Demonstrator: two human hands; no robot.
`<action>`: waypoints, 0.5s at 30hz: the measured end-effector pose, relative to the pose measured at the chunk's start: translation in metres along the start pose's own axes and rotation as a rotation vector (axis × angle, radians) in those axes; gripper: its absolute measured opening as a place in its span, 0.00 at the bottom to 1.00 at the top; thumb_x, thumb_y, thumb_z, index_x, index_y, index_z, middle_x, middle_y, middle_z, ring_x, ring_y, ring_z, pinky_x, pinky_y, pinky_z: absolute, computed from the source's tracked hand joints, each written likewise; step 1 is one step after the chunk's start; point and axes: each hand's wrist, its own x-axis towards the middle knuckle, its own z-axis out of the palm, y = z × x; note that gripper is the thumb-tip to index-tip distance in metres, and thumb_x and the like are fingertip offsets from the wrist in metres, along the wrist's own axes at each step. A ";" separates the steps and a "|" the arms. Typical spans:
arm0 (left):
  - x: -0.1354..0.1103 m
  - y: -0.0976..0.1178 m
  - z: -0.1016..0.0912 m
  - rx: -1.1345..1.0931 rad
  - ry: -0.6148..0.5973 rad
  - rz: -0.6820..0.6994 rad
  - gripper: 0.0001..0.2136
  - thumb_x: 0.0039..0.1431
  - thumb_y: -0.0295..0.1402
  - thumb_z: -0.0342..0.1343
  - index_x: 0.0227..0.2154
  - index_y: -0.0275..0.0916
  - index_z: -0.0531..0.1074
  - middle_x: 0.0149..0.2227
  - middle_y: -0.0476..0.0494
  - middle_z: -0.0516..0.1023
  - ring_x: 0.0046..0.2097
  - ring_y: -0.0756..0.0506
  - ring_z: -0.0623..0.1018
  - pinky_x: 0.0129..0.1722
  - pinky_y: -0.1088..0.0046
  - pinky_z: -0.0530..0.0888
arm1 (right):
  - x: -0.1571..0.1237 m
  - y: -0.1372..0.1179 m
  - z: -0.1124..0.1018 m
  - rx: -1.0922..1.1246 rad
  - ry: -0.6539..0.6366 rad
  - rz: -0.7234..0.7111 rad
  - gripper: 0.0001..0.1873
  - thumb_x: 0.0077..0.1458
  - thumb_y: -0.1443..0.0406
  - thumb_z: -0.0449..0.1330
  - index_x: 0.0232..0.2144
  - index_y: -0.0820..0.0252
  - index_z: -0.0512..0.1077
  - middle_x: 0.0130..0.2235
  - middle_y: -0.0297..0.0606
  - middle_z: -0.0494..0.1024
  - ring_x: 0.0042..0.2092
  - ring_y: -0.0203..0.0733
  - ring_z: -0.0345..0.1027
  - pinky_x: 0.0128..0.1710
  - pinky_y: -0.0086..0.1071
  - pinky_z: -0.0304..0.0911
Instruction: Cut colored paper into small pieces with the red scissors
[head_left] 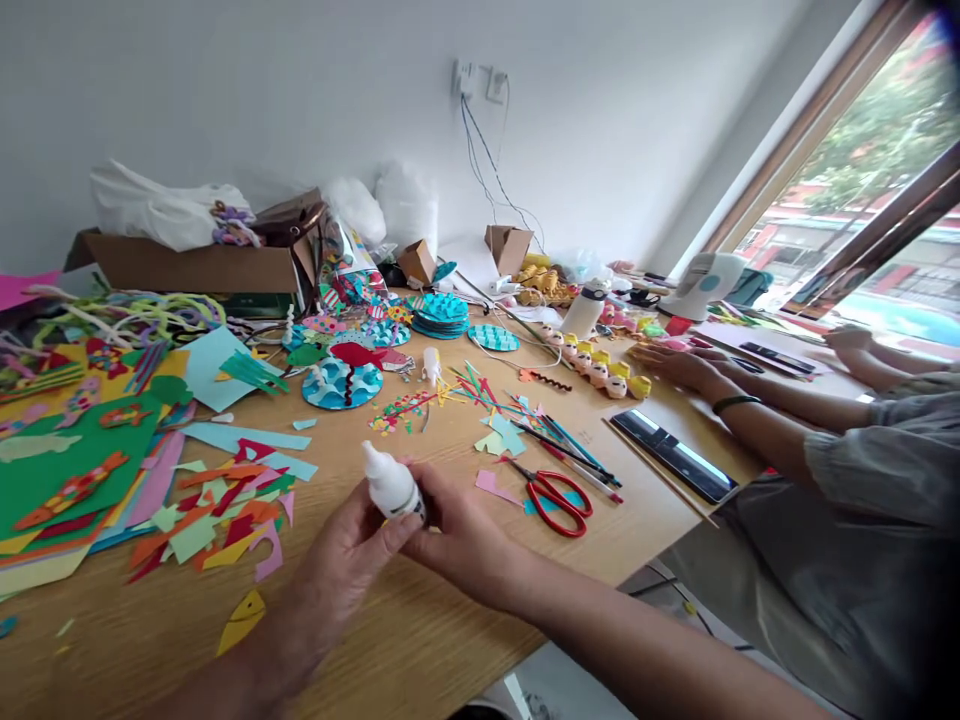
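Note:
Both my hands meet near the table's front edge around a small white glue bottle (390, 483) with a pointed cap, tilted up to the left. My left hand (341, 560) wraps its fingers and thumb round the bottle's body. My right hand (457, 535) closes on the bottle's lower end from the right. Red-handled scissors (556, 497) lie just right of my hands. Coloured paper scraps (217, 515) lie just left of them.
The wooden table (420, 640) carries stacked coloured paper sheets (52, 470), a round blue wave piece (342, 384), pens (570, 450), a dark ruler (673, 455), a cardboard box (187, 265) and small figure heads (600, 368). Another person sits at right, one hand (675, 365) on the table.

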 end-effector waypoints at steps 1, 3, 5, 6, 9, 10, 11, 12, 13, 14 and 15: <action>-0.004 0.002 -0.004 -0.023 0.044 -0.028 0.19 0.50 0.42 0.57 0.45 0.41 0.69 0.42 0.42 0.78 0.47 0.41 0.75 0.46 0.63 0.73 | 0.003 -0.004 -0.002 -0.066 -0.075 -0.020 0.22 0.49 0.65 0.61 0.48 0.54 0.63 0.40 0.37 0.73 0.39 0.40 0.68 0.38 0.33 0.64; -0.011 0.002 -0.016 -0.049 0.134 -0.075 0.19 0.48 0.43 0.58 0.43 0.42 0.70 0.41 0.44 0.78 0.46 0.41 0.76 0.44 0.65 0.74 | 0.015 -0.007 -0.016 -0.217 -0.241 -0.138 0.21 0.50 0.61 0.61 0.47 0.56 0.65 0.44 0.40 0.73 0.42 0.40 0.68 0.41 0.33 0.64; -0.018 -0.004 -0.031 -0.024 0.217 -0.082 0.17 0.48 0.42 0.59 0.42 0.44 0.71 0.40 0.45 0.79 0.44 0.43 0.77 0.42 0.68 0.75 | 0.037 0.001 -0.042 -0.426 -0.193 -0.245 0.10 0.57 0.63 0.54 0.40 0.58 0.71 0.43 0.41 0.74 0.44 0.40 0.68 0.44 0.34 0.63; -0.020 -0.009 -0.039 0.005 0.220 -0.074 0.16 0.49 0.41 0.58 0.41 0.44 0.72 0.40 0.45 0.79 0.44 0.43 0.77 0.42 0.69 0.75 | 0.053 0.010 -0.057 -0.568 -0.099 -0.218 0.09 0.57 0.66 0.54 0.38 0.59 0.71 0.43 0.42 0.74 0.44 0.40 0.68 0.44 0.33 0.64; -0.024 -0.027 -0.056 0.136 0.074 0.056 0.11 0.48 0.37 0.60 0.37 0.47 0.74 0.36 0.48 0.80 0.38 0.44 0.79 0.34 0.73 0.77 | 0.107 0.047 -0.104 -0.955 0.052 -0.080 0.18 0.53 0.75 0.53 0.45 0.60 0.69 0.51 0.45 0.68 0.49 0.42 0.65 0.48 0.37 0.61; -0.024 -0.033 -0.059 0.177 0.021 0.087 0.11 0.49 0.36 0.60 0.37 0.48 0.74 0.36 0.48 0.80 0.38 0.44 0.79 0.34 0.72 0.77 | 0.125 0.059 -0.117 -0.984 0.048 -0.069 0.22 0.51 0.78 0.53 0.47 0.61 0.68 0.53 0.47 0.66 0.52 0.45 0.62 0.50 0.39 0.58; -0.023 -0.037 -0.061 0.217 -0.016 0.106 0.11 0.50 0.35 0.59 0.38 0.49 0.73 0.37 0.48 0.80 0.38 0.43 0.79 0.35 0.71 0.77 | 0.141 0.071 -0.127 -1.010 0.038 -0.061 0.25 0.49 0.80 0.53 0.49 0.61 0.67 0.55 0.48 0.63 0.54 0.47 0.59 0.51 0.42 0.57; -0.022 -0.042 -0.062 0.253 -0.041 0.136 0.12 0.50 0.34 0.58 0.39 0.50 0.73 0.37 0.48 0.80 0.38 0.43 0.79 0.35 0.70 0.77 | 0.157 0.081 -0.135 -1.031 0.012 -0.056 0.28 0.48 0.81 0.51 0.51 0.60 0.66 0.57 0.48 0.61 0.56 0.49 0.57 0.52 0.43 0.55; -0.022 -0.045 -0.062 0.281 -0.048 0.169 0.12 0.50 0.33 0.58 0.40 0.51 0.72 0.37 0.48 0.80 0.38 0.43 0.79 0.35 0.70 0.77 | 0.170 0.089 -0.141 -1.048 -0.027 -0.056 0.30 0.46 0.83 0.51 0.51 0.58 0.66 0.58 0.46 0.60 0.57 0.49 0.55 0.52 0.44 0.55; -0.023 -0.049 -0.062 0.305 -0.038 0.204 0.13 0.50 0.33 0.57 0.41 0.51 0.71 0.37 0.48 0.80 0.37 0.43 0.79 0.35 0.70 0.77 | 0.181 0.097 -0.145 -1.060 -0.068 -0.056 0.33 0.44 0.84 0.51 0.51 0.57 0.67 0.58 0.45 0.59 0.57 0.50 0.54 0.53 0.44 0.54; -0.024 -0.054 -0.061 0.331 -0.018 0.241 0.14 0.50 0.33 0.57 0.42 0.52 0.70 0.37 0.48 0.80 0.37 0.42 0.79 0.34 0.71 0.78 | 0.191 0.103 -0.147 -1.066 -0.113 -0.055 0.34 0.43 0.85 0.51 0.50 0.55 0.68 0.58 0.44 0.60 0.58 0.50 0.54 0.53 0.43 0.54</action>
